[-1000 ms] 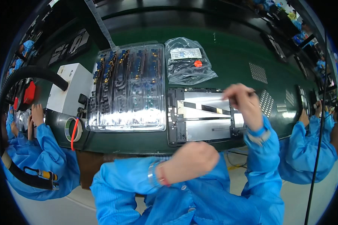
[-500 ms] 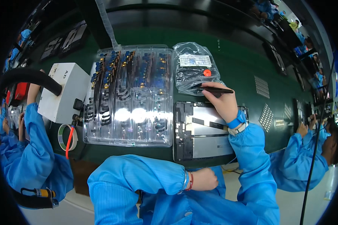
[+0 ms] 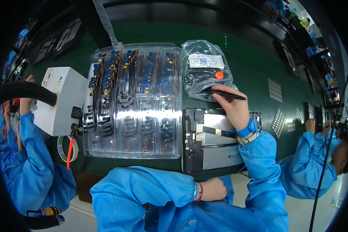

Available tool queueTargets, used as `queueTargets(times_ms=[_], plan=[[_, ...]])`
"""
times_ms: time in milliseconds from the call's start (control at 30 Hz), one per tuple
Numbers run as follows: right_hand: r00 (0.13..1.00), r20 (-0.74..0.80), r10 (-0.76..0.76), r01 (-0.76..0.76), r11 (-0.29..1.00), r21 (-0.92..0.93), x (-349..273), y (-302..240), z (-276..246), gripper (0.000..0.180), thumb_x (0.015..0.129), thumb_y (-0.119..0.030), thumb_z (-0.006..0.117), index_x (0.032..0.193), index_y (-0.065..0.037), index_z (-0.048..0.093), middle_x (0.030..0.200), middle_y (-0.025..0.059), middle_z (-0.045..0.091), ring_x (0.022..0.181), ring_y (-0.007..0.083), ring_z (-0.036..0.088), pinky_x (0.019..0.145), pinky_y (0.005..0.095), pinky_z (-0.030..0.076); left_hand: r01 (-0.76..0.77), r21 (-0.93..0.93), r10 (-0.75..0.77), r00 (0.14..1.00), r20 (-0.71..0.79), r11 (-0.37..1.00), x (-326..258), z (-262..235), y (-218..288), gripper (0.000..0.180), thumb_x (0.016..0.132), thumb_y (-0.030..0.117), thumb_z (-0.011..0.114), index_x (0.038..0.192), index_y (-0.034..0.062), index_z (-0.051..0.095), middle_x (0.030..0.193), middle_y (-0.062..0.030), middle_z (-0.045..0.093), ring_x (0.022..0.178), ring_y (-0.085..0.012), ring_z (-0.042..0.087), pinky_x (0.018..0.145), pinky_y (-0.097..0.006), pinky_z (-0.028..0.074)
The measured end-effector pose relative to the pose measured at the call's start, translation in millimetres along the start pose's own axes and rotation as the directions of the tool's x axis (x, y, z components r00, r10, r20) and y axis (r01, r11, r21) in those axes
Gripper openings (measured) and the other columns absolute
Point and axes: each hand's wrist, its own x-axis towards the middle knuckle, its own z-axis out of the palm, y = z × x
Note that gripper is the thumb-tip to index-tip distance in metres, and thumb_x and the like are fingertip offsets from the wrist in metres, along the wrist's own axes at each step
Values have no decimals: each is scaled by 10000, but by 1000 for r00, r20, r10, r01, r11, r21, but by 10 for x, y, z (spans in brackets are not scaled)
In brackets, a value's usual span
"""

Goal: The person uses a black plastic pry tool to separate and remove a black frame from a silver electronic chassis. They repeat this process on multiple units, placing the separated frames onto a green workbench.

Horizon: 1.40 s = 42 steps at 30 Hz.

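Nearest us, our left hand [image 3: 214, 189] lay curled before the body, just off the surface's edge; we could not tell whether its grip was empty. Just beyond, the open flat device [image 3: 222, 156] rested on the surface [image 3: 251, 77], its battery side bare to view. Our right wrist, with a blue strap [image 3: 248, 128] and a watch, passed over its right part, so good work here, we judged, meant bearing no weight on those thin parts.

Farther out, our right hand [image 3: 236, 110] had its grip closed around a slim dark tool [image 3: 232, 95], with the fingertips at the near end of the clear plastic bag [image 3: 197, 77]. The crinkled film and glare made the tool's tip hard to read; it seemed to meet the bag. A light pinch and a low angle, we thought, suited such film best, since a hard poke might tear it. The bag lay just beyond the device, right of the clear tray [image 3: 131, 154] of ribbon cables, its label [image 3: 206, 61] at the far end.
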Motion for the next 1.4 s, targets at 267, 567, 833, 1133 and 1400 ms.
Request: queueTargets(times_ms=[267,567,833,1133,1400], plan=[[999,9,-52,53,996,-65,-34,-3,-25,184,760,-14,646,943,-21,649,875,79,663,768,127,628,706,228,489,-3,-1,3,1000,27,1000,0,12,-3,127,694,155,567,670,33,590,627,-84,596,627,-228,616,546,-333,495],[989,36,-141,145,977,-158,-73,-13,-27,220,741,9,650,957,-27,646,904,92,654,797,140,625,718,244,493,-4,17,3,998,58,1000,-16,25,1,133,696,158,563,663,33,593,624,-87,597,629,-231,616,549,-340,491],[995,44,-94,99,985,-144,-72,-10,-19,215,743,4,653,955,-29,649,894,90,656,794,124,622,714,231,489,-17,34,15,998,63,999,-27,18,5,127,696,156,568,668,36,596,627,-85,601,625,-229,617,548,-338,490],[987,37,-155,158,981,-108,-105,-48,-51,189,739,-4,659,927,-23,658,848,99,666,770,138,640,675,236,491,-92,27,90,994,64,995,-29,-66,-19,113,687,153,565,670,43,585,619,-79,590,620,-225,615,542,-340,489],[971,-86,-222,213,972,-96,-1055,-502,-556,203,692,46,640,892,13,662,870,121,665,802,167,634,715,274,493,-211,-95,216,975,52,973,21,-104,42,114,731,155,544,689,49,535,622,-85,565,595,-256,588,526,-360,476]])
